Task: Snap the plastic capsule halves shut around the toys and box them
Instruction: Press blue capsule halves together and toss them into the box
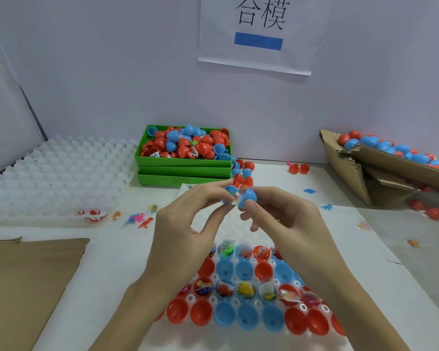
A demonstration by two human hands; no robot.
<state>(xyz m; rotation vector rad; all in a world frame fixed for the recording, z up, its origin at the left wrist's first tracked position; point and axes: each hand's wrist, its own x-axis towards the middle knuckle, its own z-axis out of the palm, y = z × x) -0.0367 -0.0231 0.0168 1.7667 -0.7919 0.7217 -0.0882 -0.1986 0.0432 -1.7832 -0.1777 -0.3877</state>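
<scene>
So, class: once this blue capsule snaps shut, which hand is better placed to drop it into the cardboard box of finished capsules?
Probably the right hand. It already pinches one half of the blue capsule, and the cardboard box lies on that side; the left hand would have to cross over.

Red and blue plastic capsule halves (238, 295); stacked green plastic bins (185, 171); translucent white dimpled plastic tray (53, 173); brown corrugated cardboard box (380, 173); white paper sign (259, 34), black characters, 1 blue bar.

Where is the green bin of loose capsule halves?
In the head view, the green bin sits centre-back against the wall, right of the empty white tray.
</scene>
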